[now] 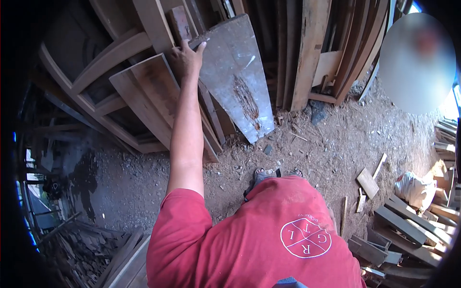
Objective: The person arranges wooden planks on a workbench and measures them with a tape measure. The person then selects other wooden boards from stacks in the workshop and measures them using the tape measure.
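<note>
My left arm reaches forward to a wide grey weathered board (225, 62), which stands tilted among the leaning timber. My left hand (188, 57) grips this board at its upper left edge, the thumb lying near its face and the fingers partly hidden. A long rotted hollow runs down the lower part of the board, and its lower end is at the dirt floor. Just left of my hand lean a brown wooden panel (149, 84) and a short reddish-brown plank (180, 23). My right hand is out of sight.
Window-like wooden frames (91, 98) lean at the left, upright planks (309, 53) at the back. Scrap timber (408, 230) and a white sack (415, 189) lie at the right. More wood pieces (91, 254) are piled lower left. Wood chips litter the dirt floor (326, 149).
</note>
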Motion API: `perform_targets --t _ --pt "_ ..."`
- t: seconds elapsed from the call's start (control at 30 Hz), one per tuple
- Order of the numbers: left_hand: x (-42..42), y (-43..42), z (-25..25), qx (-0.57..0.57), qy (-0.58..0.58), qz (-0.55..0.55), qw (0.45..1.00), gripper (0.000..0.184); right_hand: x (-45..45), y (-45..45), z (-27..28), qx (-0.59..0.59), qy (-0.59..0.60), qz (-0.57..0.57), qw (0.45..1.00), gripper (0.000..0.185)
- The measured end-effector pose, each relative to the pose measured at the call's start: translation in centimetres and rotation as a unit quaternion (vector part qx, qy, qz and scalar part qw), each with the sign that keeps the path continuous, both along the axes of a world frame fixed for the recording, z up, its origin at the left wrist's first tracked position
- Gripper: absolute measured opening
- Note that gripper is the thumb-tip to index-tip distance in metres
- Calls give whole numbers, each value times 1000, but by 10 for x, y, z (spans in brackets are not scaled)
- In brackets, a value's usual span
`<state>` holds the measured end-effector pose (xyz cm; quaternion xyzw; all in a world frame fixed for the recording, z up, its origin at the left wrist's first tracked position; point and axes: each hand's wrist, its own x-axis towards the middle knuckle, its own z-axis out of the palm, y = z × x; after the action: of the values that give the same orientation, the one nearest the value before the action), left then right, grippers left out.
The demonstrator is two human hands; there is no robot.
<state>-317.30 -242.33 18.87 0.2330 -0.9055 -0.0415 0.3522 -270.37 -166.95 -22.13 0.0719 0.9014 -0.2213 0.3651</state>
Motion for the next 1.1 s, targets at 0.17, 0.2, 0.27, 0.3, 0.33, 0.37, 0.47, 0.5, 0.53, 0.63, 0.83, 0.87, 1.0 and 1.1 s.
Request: perform_targets --t 0.17,0.2,0.27,0.3,0.33,0.37,0.47,0.5,0.53,0.63,0.83,0.87,1.0,1.1 --pt "-4 -6 0 18 -5 17 1000 68 3 -1 -6 2 -3 -43 999 42" --pt "-4 -3 4 17 -16 49 999 66 2 -6 1 -2 -5 -56 998 42" --pt "-3 0 4 15 -27 70 997 66 -1 -14 20 -12 -10 -86 996 41" --pt "-5 -3 1 5 -29 91 995 62 -3 -19 30 -16 -13 -98 995 41" --pt "-6 -7 -2 -5 -32 112 993 58 -6 -23 40 -26 -15 -119 992 41" --pt "-5 -14 -7 -5 -33 110 993 58 -9 -29 52 -37 -17 -142 989 41" --pt "1 -54 -21 18 -62 46 997 54 -23 -51 94 -90 -21 -231 968 41" --pt "3 -70 -27 49 -44 -35 997 58 -30 -59 105 -116 -19 -270 956 42" --pt "7 -81 -30 80 -26 -114 990 63 -35 -65 113 -133 -26 -311 941 42" --pt "32 -89 -32 84 -59 -197 975 70 -52 -62 95 -155 -44 -380 911 39" --pt "73 -83 -86 260 -77 -297 916 60 -127 -113 141 -189 4 -429 883 40" --pt "83 -74 -96 323 -94 -302 892 56 -142 -122 146 -222 37 -424 877 42" --pt "134 26 -101 365 -287 -337 819 47 -208 -194 206 -275 110 -302 906 35" --pt "156 99 -104 409 -404 -395 717 46 -250 -271 262 -334 135 -188 914 41"
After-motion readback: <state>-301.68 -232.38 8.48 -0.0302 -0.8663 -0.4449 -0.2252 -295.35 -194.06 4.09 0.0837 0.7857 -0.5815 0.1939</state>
